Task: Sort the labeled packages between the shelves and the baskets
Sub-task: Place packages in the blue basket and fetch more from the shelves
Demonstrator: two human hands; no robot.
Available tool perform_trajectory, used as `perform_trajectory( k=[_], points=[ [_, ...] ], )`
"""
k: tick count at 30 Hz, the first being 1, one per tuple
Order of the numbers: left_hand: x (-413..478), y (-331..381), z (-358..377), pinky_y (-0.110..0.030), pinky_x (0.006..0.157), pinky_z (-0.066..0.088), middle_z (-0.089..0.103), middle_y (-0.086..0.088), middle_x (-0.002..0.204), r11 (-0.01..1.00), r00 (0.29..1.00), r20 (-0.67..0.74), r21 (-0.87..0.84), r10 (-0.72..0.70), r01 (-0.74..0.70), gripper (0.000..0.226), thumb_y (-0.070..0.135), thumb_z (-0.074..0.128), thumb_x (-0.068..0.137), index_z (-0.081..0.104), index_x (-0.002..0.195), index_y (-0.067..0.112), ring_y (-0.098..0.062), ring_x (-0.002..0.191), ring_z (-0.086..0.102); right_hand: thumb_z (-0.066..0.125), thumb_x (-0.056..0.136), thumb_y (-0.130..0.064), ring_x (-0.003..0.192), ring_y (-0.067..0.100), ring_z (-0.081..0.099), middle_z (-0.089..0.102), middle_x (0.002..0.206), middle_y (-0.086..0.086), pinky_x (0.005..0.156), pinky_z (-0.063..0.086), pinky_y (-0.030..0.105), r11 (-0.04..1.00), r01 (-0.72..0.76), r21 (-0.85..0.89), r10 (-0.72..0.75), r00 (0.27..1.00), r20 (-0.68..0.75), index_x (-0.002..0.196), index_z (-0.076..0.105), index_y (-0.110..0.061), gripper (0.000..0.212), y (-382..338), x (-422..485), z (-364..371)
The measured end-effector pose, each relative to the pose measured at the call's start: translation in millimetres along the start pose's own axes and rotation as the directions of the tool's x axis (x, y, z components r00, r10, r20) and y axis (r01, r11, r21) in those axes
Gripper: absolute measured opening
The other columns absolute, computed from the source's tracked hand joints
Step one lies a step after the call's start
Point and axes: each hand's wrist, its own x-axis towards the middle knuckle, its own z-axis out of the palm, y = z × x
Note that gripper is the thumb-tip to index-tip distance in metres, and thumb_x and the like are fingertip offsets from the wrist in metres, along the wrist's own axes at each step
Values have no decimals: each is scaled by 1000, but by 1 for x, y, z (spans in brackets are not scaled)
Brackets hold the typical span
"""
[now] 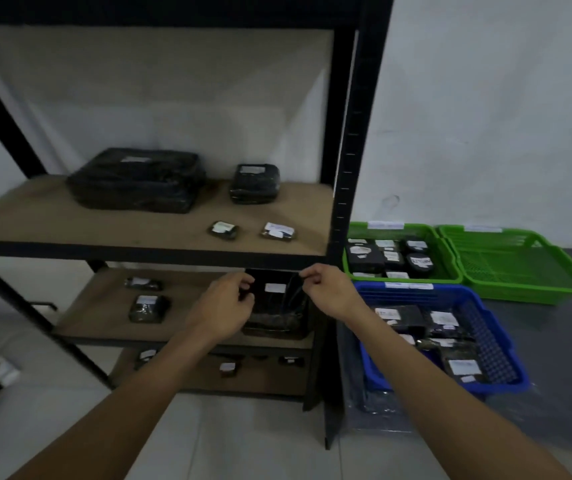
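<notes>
Gripping the black labeled package [274,308] from both sides at the right end of the middle shelf [97,318], just beneath the front edge of the upper shelf [69,220]. Held upright with the white label [275,288] facing near; hard to say whether resting on the board or lifted just off it. Curling the left hand [229,303] round the upper left edge, pinching the upper right corner with the right hand [322,289], so closed on the wrap with both grips. Reaching in from the near side with forearms roughly parallel and knuckles close under that front edge. To do this well: read the label before committing, take hold of the body and not only the slack plastic, stay low and mind the knuckles when passing in or out. If bound for a basket, swing right past the black upright [346,150] toward the blue basket [457,293] or the green basket [423,228] beyond it. If shelving, seat flat, label outward, apart from the small packages [147,308] to the left.
</notes>
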Motion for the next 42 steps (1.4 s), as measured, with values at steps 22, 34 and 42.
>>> perform_trajectory(
  k=[22, 34, 42],
  points=[
    [87, -17, -18, -35, 99, 46, 54, 3, 130, 997, 1000, -17, -70, 21, -22, 43, 28, 58, 89, 51, 131, 21, -13, 117, 54, 41, 99, -29, 114, 34, 50, 49, 128, 19, 95, 46, 41, 961, -103, -258, 54, 980, -191, 119, 56, -3, 36, -42, 129, 27],
    [59, -16, -8, -39, 94, 51, 55, 8, 127, 991, 997, 21, -107, 80, -77, 40, 28, 58, 89, 51, 128, 29, -11, 113, 56, 61, 94, -12, 97, 16, 62, 65, 104, 1, 84, 50, 28, 975, 85, 205, -39, 975, -217, 105, 51, -21, 17, -37, 72, 30],
    [23, 16, 61, -38, 96, 49, 54, 7, 126, 985, 967, 204, -100, 156, -138, 40, 30, 57, 88, 54, 127, 25, -13, 115, 54, 65, 90, -21, 89, 21, 69, 72, 97, -1, 82, 55, 45, 966, -47, 255, 102, 973, -206, 94, 55, -34, 17, 36, -12, 3]
  ],
)
